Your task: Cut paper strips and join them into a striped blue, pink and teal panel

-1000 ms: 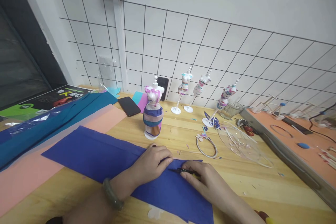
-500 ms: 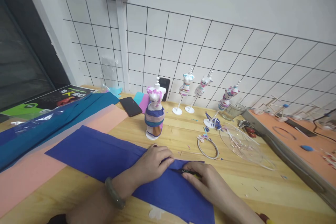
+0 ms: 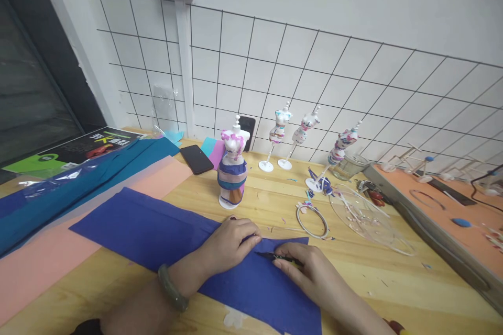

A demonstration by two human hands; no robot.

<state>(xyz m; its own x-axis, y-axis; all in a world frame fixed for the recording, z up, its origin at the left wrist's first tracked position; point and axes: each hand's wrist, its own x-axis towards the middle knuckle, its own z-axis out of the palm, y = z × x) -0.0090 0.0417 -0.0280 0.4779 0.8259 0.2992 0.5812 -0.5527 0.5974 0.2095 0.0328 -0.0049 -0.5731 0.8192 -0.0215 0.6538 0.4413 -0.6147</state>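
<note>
A long blue sheet (image 3: 157,230), of paper or thin cloth, stretches slantwise over the table in front of me. My left hand (image 3: 231,243) rests on its upper edge, thumb and fingers closed on the sheet. Just right of it, my right hand (image 3: 304,267) grips a slim dark pointed tool (image 3: 271,256) with a touch of yellow; its tip points left and lies on the blue sheet. Most of its handle is hidden by the fingers, so I cannot tell its exact kind. Beyond my hands stands a small dress form (image 3: 234,149) wrapped in blue, mauve and teal strips.
Peach sheets (image 3: 27,282) and teal sheets (image 3: 90,180) lie on the left, near a black phone (image 3: 196,159). Several small dress forms stand at the back. A hoop (image 3: 312,221), scraps, a glass jar (image 3: 349,166) and an orange-lined tray (image 3: 440,209) are on the right.
</note>
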